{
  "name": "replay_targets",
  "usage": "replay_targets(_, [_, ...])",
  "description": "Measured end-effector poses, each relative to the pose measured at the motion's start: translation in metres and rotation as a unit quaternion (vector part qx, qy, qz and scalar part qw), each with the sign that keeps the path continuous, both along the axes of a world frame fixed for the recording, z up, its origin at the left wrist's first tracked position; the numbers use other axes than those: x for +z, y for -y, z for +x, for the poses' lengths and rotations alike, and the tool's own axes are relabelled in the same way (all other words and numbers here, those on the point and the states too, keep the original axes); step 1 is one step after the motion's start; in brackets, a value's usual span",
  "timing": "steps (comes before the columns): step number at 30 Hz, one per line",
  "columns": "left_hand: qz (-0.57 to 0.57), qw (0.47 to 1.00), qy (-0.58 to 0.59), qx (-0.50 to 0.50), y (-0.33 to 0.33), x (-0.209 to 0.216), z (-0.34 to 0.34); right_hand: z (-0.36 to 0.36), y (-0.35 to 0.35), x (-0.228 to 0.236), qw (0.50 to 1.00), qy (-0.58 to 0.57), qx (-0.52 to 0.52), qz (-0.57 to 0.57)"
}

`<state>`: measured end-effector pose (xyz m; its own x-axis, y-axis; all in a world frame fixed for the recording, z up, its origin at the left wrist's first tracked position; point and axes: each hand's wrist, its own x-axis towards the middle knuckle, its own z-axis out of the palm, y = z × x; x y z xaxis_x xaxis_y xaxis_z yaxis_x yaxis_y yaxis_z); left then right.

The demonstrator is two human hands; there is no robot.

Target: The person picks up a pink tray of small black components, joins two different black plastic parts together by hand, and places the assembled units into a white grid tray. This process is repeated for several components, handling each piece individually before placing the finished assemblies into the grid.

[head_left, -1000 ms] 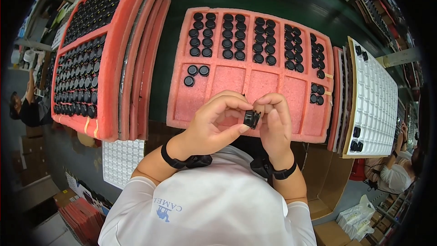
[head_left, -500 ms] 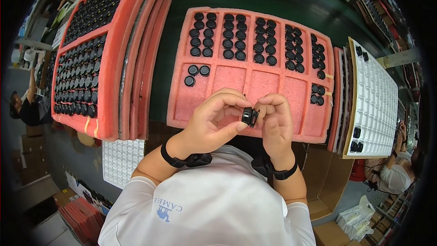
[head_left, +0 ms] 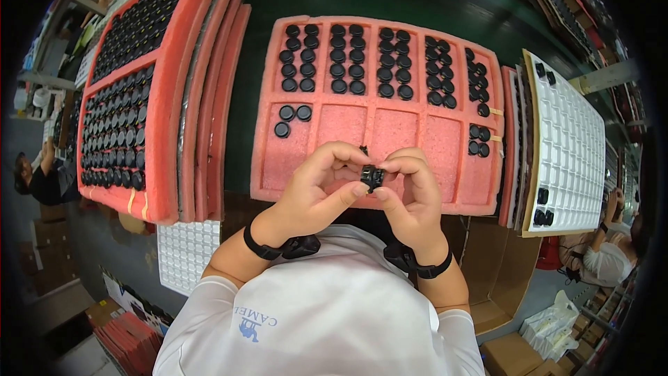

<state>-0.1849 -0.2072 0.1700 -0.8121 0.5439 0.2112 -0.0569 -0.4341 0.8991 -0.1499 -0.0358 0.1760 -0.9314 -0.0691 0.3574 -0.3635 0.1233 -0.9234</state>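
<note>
Between my two hands is a small black cylindrical part, glossy and ridged, its exact kind hard to tell. My left hand pinches it from the left with thumb and forefinger. From the right, the thumb and fingertips of my right hand close on its other side. Both hands are over the near edge of a pink foam tray. Black round parts fill the tray's far row of compartments in pairs. Three more black parts sit in the near left compartment, and several in the near right one.
A stack of pink foam trays, its top one full of black parts, stands tilted at the left. At the right, a white gridded tray holds a few black parts. A cardboard box is below right. Other people are at both sides.
The two black pieces that my hands held slightly apart are now together. My right thumb and fingers have moved left onto the part. The view has shifted slightly.
</note>
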Motion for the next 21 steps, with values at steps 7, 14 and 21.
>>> replay_targets(7, [-0.147, 0.989, 0.002, -0.012, -0.003, -0.002, -0.002, 0.022, -0.039, 0.006, 0.988, -0.058, -0.104, 0.102])
replay_targets(14, [-0.176, 0.984, -0.01, 0.019, 0.007, -0.018, -0.009, 0.087, -0.129, 0.021, 0.904, -0.036, -0.389, 0.175])
replay_targets(21, [-0.204, 0.978, 0.026, 0.02, 0.006, -0.024, -0.008, 0.147, -0.259, 0.018, 0.764, 0.03, -0.62, 0.175])
